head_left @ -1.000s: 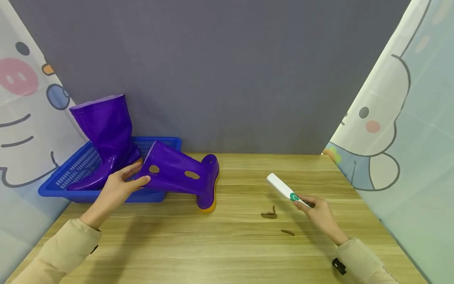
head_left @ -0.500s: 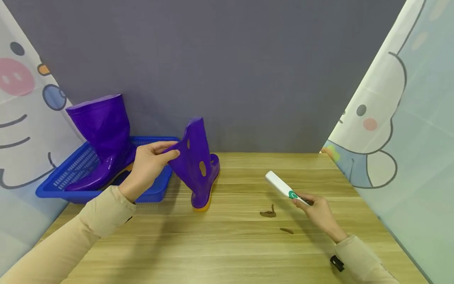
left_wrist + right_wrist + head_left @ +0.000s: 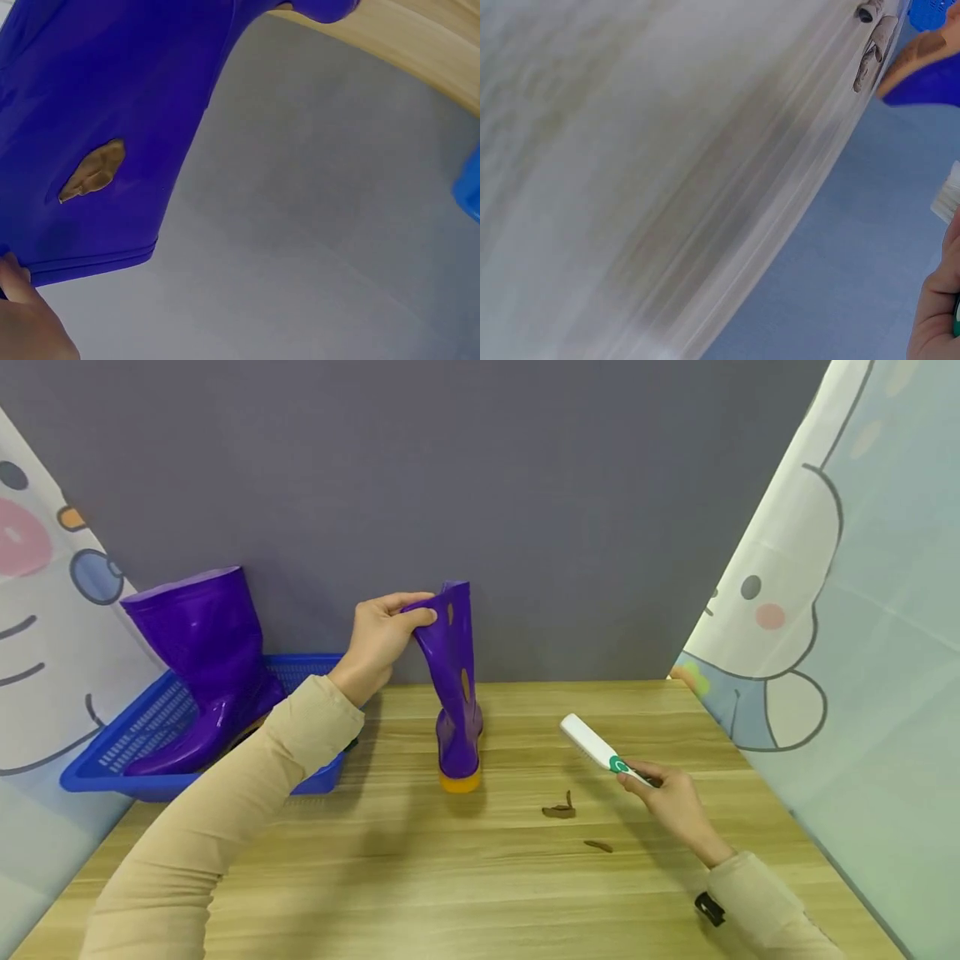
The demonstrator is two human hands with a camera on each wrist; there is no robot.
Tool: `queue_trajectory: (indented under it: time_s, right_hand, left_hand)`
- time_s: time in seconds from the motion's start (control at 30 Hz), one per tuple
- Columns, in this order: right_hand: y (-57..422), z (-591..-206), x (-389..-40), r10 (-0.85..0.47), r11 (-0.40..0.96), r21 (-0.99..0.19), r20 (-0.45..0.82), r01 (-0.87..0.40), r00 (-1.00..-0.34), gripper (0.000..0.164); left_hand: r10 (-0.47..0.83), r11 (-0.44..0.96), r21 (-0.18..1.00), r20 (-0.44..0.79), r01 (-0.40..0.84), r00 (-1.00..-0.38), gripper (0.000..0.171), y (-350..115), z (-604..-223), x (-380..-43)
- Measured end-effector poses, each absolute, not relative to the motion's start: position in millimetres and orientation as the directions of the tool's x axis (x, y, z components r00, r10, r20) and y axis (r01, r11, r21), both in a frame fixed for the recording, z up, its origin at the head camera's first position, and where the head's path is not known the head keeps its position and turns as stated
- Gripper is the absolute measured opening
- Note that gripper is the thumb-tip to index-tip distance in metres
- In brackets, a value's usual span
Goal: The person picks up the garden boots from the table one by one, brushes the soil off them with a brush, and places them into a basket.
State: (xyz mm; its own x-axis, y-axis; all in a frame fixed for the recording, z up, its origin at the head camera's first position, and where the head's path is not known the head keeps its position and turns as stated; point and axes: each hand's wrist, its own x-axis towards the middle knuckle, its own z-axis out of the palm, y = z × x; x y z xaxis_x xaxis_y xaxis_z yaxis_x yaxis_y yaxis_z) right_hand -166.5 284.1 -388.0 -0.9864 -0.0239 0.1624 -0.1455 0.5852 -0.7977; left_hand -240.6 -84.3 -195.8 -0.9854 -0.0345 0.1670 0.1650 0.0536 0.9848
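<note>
Swung upright from its slant, the boot (image 3: 452, 692) stands toward the back edge of the worktop (image 3: 487, 893). Left hand (image 3: 378, 639) pinches its top; right hand (image 3: 675, 802) clamps the brush (image 3: 591, 743). It looks soft: best pull lightly upward so it neither folds nor tips.

Grey backdrop (image 3: 570, 518), cartoon-print sheets (image 3: 885, 693), wood-grain table (image 3: 525, 902)

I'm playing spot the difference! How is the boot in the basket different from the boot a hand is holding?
The basket boot sits in the blue basket; the held boot is outside it, gripped by the left hand. The held boot's shaft shows brown patches; the basket boot's visible shaft shows none. Both are purple.
</note>
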Motion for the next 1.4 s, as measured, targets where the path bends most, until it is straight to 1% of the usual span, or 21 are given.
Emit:
queue_trajectory:
  time_s: [0.13,0.23,0.27,0.33,0.4,0.5,0.57,0.67,0.8,0.93,1.07,1.23,1.4]
  right_hand:
    - [283,-385,-167,-0.032,0.574,-0.803,0.178,-0.164,-0.984,0.042]
    - [282,-384,-168,-0.025,0.572,-0.803,0.189,-0.169,-0.982,0.041]
    - [281,-384,-168,-0.020,0.574,-0.802,0.190,-0.167,-0.982,0.041]
    - [281,-384,-168,-0.016,0.578,-0.801,0.183,-0.159,-0.983,0.040]
    - [281,-385,-168,-0.013,0.576,-0.804,0.172,-0.148,-0.985,0.041]
    - [280,-385,-167,-0.016,0.574,-0.807,0.156,-0.137,-0.988,0.043]
    - [279,-384,-167,-0.016,0.574,-0.808,0.148,-0.131,-0.989,0.044]
    - [278,-383,-166,-0.014,0.586,-0.800,0.148,-0.127,-0.989,0.044]
    - [275,-384,-166,-0.020,0.592,-0.794,0.153,-0.135,-0.988,0.044]
    - [272,-384,-166,-0.039,0.584,-0.798,0.153,-0.147,-0.987,0.044]
    - [271,-384,-166,-0.045,0.573,-0.805,0.160,-0.157,-0.986,0.043]
    - [270,-384,-164,-0.044,0.568,-0.807,0.171,-0.165,-0.984,0.041]
    - [267,-385,-163,-0.047,0.570,-0.805,0.165,-0.163,-0.985,0.042]
  left_hand:
    - [-0.029,-0.036,0.986,0.163,0.164,-0.986,0.030,-81,-195,-231]
    - [0.003,-0.051,0.987,0.154,0.153,-0.988,0.032,-81,-204,-222]
    - [0.019,-0.034,0.989,0.148,0.147,-0.989,0.033,-82,-209,-218]
    - [0.053,0.044,0.987,0.151,0.154,-0.987,0.034,-86,-221,-212]
    - [0.079,0.150,0.969,0.184,0.194,-0.980,0.033,-91,-232,-206]
    - [0.123,0.299,0.908,0.267,0.293,-0.956,0.030,-100,-245,-199]
    - [0.142,0.345,0.875,0.310,0.341,-0.940,0.029,-105,-250,-194]
    - [0.155,0.378,0.854,0.322,0.357,-0.934,0.032,-112,-255,-191]
    - [0.117,0.390,0.857,0.316,0.337,-0.941,0.038,-119,-259,-189]
    - [0.066,0.342,0.883,0.317,0.320,-0.946,0.047,-127,-265,-187]
    - [-0.019,0.316,0.908,0.295,0.275,-0.955,0.054,-134,-272,-185]
    - [-0.101,0.304,0.927,0.260,0.220,-0.960,0.052,-139,-279,-187]
    - [-0.093,0.319,0.920,0.270,0.228,-0.958,0.044,-145,-283,-190]
